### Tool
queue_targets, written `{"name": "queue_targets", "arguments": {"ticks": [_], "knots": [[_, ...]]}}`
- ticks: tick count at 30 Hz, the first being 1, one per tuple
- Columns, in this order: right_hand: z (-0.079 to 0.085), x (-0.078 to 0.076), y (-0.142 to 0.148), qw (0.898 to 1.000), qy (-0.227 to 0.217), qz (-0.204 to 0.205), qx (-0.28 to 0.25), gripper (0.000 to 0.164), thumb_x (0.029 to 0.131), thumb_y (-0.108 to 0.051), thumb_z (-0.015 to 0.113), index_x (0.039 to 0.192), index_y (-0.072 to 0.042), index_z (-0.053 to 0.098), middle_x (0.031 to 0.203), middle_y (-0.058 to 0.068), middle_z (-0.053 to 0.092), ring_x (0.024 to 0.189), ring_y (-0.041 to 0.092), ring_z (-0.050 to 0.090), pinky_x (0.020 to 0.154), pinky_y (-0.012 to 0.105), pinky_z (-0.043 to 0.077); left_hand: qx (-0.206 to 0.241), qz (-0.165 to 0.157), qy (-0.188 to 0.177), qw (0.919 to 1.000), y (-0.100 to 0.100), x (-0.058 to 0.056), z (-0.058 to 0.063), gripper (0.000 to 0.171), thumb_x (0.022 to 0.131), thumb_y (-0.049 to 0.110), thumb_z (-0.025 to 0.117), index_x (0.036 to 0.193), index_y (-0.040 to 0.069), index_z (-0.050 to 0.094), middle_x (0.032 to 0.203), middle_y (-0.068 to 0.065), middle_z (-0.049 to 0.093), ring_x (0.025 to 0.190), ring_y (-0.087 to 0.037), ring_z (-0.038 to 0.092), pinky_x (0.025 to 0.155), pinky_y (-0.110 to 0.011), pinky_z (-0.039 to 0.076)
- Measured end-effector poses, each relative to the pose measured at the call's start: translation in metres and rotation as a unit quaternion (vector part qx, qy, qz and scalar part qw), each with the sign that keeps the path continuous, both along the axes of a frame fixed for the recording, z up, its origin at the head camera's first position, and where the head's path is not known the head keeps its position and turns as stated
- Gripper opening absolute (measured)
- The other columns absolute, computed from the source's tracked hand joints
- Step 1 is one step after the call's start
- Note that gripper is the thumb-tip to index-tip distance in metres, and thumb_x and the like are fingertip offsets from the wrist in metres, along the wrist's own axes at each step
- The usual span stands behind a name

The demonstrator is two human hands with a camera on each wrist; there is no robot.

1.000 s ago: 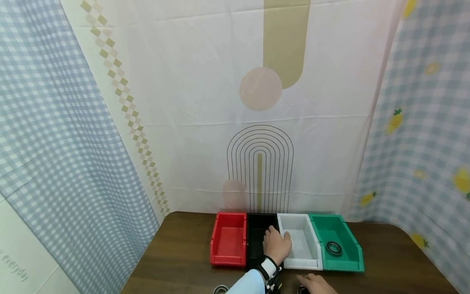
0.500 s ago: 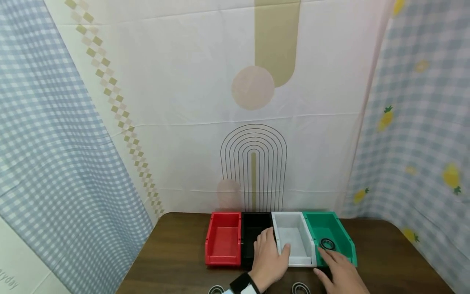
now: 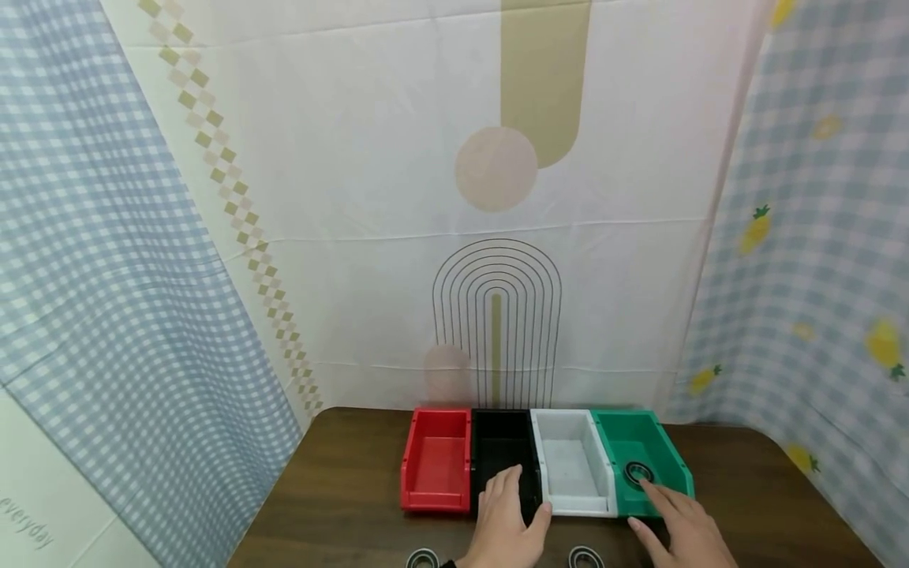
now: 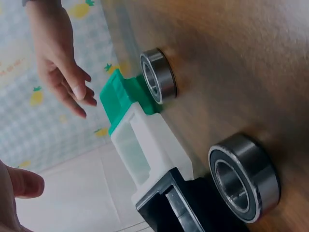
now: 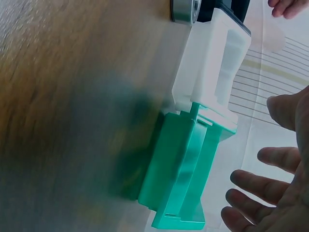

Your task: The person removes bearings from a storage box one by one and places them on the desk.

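My left hand [image 3: 503, 525], fingers relaxed, hovers over the front of the black bin [image 3: 500, 442] and holds nothing. To the right, my right hand [image 3: 685, 532] reaches over the front lip of the green bin [image 3: 632, 434], fingers spread. In the head view its fingertips overlap the lower edge of a ball bearing [image 3: 638, 473] inside that bin. The right wrist view shows that hand's fingers [image 5: 260, 183] apart, above the bin. Two more steel bearings stand on the table before the bins: a left one [image 3: 423, 558] and a right one [image 3: 585, 557].
A red bin [image 3: 435, 457] and a white bin [image 3: 571, 461] complete the row, side by side with the black and green ones. The brown wooden table [image 3: 341, 473] ends at a hanging printed cloth [image 3: 383, 315] behind; checked curtains flank both sides.
My left hand has drawn back from the black and white bins toward the front. My right hand has left the right table bearing and moved right, up to the green bin.
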State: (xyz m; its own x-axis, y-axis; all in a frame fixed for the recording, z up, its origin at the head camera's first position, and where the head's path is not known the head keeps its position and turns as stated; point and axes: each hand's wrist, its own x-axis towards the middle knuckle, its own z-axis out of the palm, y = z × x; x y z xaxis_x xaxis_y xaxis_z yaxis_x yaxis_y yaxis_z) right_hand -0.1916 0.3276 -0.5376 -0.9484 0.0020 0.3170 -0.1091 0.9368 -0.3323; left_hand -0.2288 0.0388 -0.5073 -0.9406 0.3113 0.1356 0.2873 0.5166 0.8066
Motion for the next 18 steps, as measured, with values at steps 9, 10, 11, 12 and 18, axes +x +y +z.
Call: {"name": "queue_targets", "arguments": {"ticks": [9,10,11,12,18], "knots": [[-0.002,0.000,-0.002,0.999,-0.044,-0.013,-0.018,0.075,0.101,-0.054,0.069,0.152,0.000,0.056,0.137,0.030,0.067,0.121,0.056,0.064,0.093,0.072,0.052,0.019,-0.014,-0.020,0.9995,0.007,0.002,0.000,0.074,0.101,0.046,0.066,0.155,-0.002,0.047,0.156,-0.017,0.052,0.143,-0.039,0.046,0.119,-0.071,0.034],[-0.003,0.000,-0.002,0.999,-0.043,-0.015,-0.019,0.076,0.100,-0.054,0.069,0.151,0.000,0.057,0.136,0.030,0.067,0.120,0.055,0.064,0.092,0.072,0.052,0.019,-0.015,-0.022,0.9994,0.008,0.002,0.000,0.074,0.101,0.046,0.065,0.155,-0.002,0.047,0.156,-0.016,0.052,0.143,-0.038,0.046,0.120,-0.070,0.034],[-0.004,0.001,-0.003,0.999,-0.038,-0.017,-0.020,0.075,0.100,-0.054,0.070,0.151,0.000,0.057,0.135,0.030,0.068,0.119,0.055,0.065,0.092,0.071,0.053,0.019,-0.016,-0.024,0.9994,0.009,0.002,0.000,0.074,0.102,0.046,0.065,0.155,-0.002,0.047,0.156,-0.016,0.052,0.143,-0.038,0.046,0.120,-0.069,0.034],[-0.005,0.001,-0.003,0.999,-0.033,-0.018,-0.020,0.075,0.100,-0.055,0.070,0.150,0.000,0.058,0.135,0.030,0.068,0.118,0.055,0.065,0.091,0.071,0.053,0.019,-0.018,-0.028,0.9993,0.010,0.001,0.000,0.074,0.102,0.046,0.065,0.155,-0.002,0.047,0.156,-0.016,0.052,0.143,-0.038,0.046,0.120,-0.068,0.034],[-0.009,0.002,-0.004,0.999,-0.002,-0.024,-0.023,0.073,0.099,-0.053,0.073,0.148,0.000,0.060,0.131,0.029,0.070,0.115,0.054,0.066,0.089,0.071,0.053,0.018,-0.021,-0.044,0.9987,0.019,0.000,-0.001,0.072,0.100,0.045,0.067,0.154,0.000,0.049,0.154,-0.015,0.054,0.140,-0.036,0.049,0.119,-0.064,0.040]]}}
